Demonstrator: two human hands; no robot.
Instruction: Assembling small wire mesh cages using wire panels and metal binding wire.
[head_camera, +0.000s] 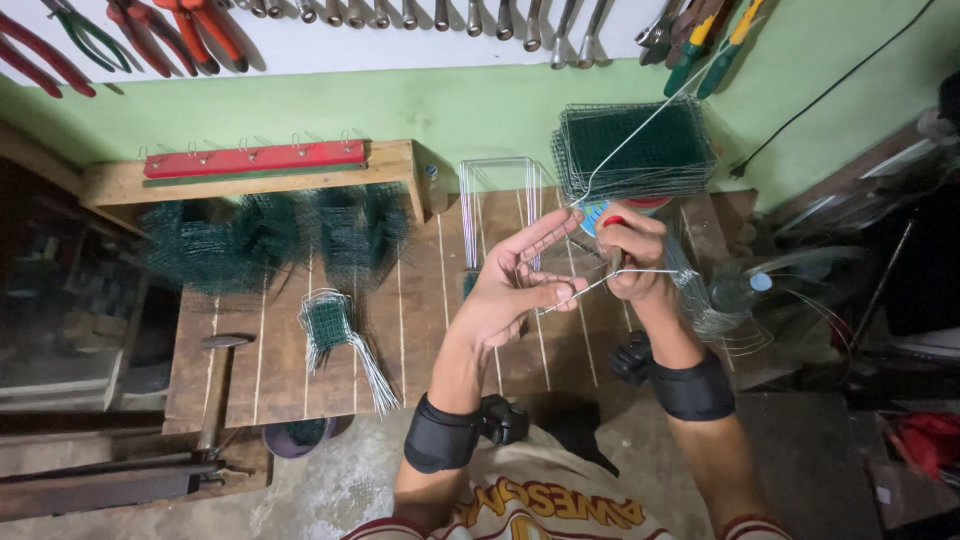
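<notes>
**Both hands on a thin wire above the plank counter**

At the far left I see red-handled pliers (40, 55) hanging on the white wall board, and below them a red wooden bar with small metal hooks (255, 157) lying on a raised wooden ledge. Under that ledge sits a heap of dark green wire mesh pieces (270, 235) on the wooden plank counter (420, 320). A hammer with a wooden handle (215, 385) lies at the counter's left edge, and just beside it, further right, a small bundle of green mesh with loose silver wire ends (335, 335) fans out toward me.

Near the middle, my left hand (515, 285) is raised above the counter with the fingers spread and partly curled; its fingertips pinch a thin silver wire (600, 283). A black wrist strap (440, 435) wraps the forearm below it. Behind the hand, a frame of upright thin wires (500, 200) stands on the counter.

The wire runs right into my right hand (632, 262), which is clenched around it and around what looks like a small tool with a red tip; I cannot tell the tool's kind. From that fist a longer stretch of wire rises up and to the right. Behind it sits a neat stack of flat dark green mesh panels (635, 150), resting on the counter's far right corner against the green wall.
</notes>
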